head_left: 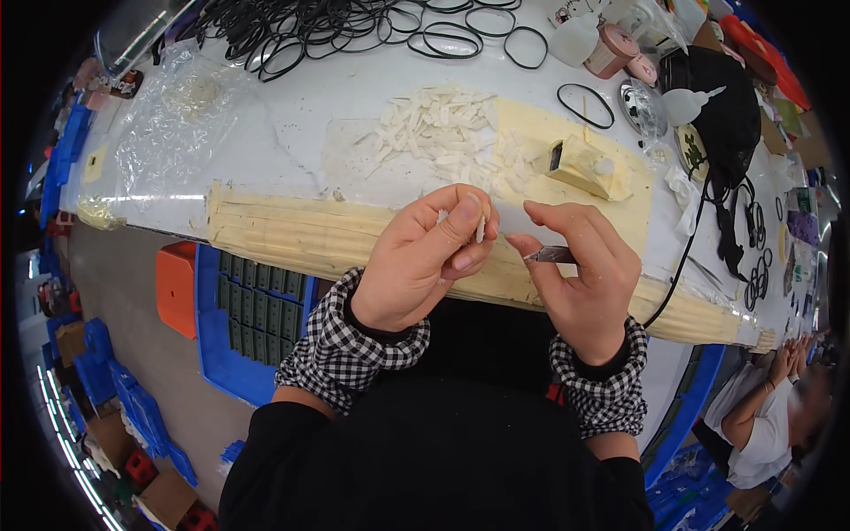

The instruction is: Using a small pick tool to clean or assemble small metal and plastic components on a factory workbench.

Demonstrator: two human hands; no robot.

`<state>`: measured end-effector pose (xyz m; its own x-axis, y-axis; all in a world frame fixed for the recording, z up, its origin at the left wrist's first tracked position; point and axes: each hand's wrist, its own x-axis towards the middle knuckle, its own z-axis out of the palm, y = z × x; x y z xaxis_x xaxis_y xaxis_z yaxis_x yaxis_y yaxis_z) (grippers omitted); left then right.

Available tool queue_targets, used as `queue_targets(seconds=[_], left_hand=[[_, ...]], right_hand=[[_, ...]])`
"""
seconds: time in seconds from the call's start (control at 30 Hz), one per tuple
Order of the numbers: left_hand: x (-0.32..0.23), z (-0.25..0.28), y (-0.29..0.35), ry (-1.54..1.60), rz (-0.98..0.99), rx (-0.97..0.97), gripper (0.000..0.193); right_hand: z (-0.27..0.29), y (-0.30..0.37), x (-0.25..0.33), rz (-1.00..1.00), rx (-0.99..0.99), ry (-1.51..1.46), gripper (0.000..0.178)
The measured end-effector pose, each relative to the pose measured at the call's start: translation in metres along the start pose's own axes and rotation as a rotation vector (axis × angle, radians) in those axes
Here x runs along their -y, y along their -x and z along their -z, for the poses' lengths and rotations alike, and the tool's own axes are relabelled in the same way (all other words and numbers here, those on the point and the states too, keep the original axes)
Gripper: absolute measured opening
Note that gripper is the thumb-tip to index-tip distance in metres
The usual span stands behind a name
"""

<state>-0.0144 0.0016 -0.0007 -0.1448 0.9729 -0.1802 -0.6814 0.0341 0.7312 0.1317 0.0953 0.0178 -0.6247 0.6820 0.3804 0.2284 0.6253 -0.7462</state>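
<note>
My left hand (431, 252) is closed, its thumb pressed against bent fingers. A small whitish piece (481, 228) shows between thumb and fingers; its kind I cannot make out. Just to the right, my right hand (584, 265) holds a short grey metal blade (554, 255) against the curled fingers, its tip pointing left. The right thumb and forefinger are apart. Both hands are above the table's taped front edge. Beyond them lies a loose heap of thin whitish strips (438, 128) on the table, partly on a yellow sheet (567, 133).
A yellow-wrapped block (584, 168) stands on the sheet. Black rubber rings (319, 31) cover the far side. Clear plastic bags (181, 106) lie left. Squeeze bottles (575, 40) and a black bag (730, 124) stand right. A blue crate (235, 376) with dark parts sits below; another person (761, 425) is at lower right.
</note>
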Motion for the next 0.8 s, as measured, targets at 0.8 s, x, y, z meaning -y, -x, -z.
queue_targets(seconds=[0.8], left_hand=[[0.002,-0.01,0.004,-0.034,0.036,-0.07,0.025]], right_hand=[[0.0,-0.003,0.005,0.214,0.121,0.414,0.035]])
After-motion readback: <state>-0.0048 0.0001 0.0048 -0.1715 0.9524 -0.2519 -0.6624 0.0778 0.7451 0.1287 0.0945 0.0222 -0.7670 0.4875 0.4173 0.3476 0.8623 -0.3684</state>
